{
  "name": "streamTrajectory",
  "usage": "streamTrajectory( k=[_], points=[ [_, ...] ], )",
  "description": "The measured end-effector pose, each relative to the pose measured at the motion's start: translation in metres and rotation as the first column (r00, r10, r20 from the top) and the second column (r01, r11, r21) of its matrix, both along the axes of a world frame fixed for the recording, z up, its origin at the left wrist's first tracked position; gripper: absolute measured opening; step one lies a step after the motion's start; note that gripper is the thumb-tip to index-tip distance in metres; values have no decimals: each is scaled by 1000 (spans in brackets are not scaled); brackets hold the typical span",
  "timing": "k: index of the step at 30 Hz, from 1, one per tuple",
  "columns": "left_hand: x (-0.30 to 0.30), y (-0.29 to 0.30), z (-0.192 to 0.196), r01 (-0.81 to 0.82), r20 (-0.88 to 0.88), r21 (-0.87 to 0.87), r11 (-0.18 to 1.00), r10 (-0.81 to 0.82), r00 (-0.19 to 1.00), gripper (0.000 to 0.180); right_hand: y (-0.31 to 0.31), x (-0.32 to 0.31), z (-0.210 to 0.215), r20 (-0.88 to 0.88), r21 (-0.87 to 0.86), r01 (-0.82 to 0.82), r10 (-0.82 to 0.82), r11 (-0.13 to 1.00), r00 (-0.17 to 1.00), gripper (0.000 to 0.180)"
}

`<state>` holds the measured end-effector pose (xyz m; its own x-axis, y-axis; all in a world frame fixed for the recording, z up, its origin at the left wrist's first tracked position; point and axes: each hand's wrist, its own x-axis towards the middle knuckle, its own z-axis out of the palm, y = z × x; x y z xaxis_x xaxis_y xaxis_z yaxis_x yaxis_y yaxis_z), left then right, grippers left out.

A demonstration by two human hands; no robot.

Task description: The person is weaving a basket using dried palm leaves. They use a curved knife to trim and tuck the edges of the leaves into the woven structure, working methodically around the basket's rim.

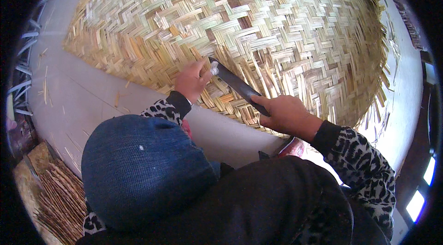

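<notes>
Woven bamboo mat (277, 23) largely plaited; near edge still ragged. Right hand (286, 113) gripping dark blade (237, 86); left hand (191, 79) pinching its far tip.

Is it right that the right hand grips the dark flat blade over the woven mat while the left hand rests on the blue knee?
Not quite. The head view shows the left hand on the woven mat at the tip of the dark flat blade, not on the blue knee. The right hand does grip the blade over the mat.
</notes>
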<state>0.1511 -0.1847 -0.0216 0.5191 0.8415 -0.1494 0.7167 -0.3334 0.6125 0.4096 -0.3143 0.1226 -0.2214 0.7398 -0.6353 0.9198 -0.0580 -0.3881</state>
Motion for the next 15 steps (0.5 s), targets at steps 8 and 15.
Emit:
streamTrajectory(
  k=[8, 15],
  points=[
    [9, -2, 6, 65, -125, 136, 989, -48, 991, 63, 27, -29, -51, 72, 163, 5, -17, 987, 997, 57],
    [3, -4, 15, 171, -129, -18, 985, -171, 977, 66, 23, -24, -29, 107, 119, -79, 66, 990, 992, 58]
  ],
)
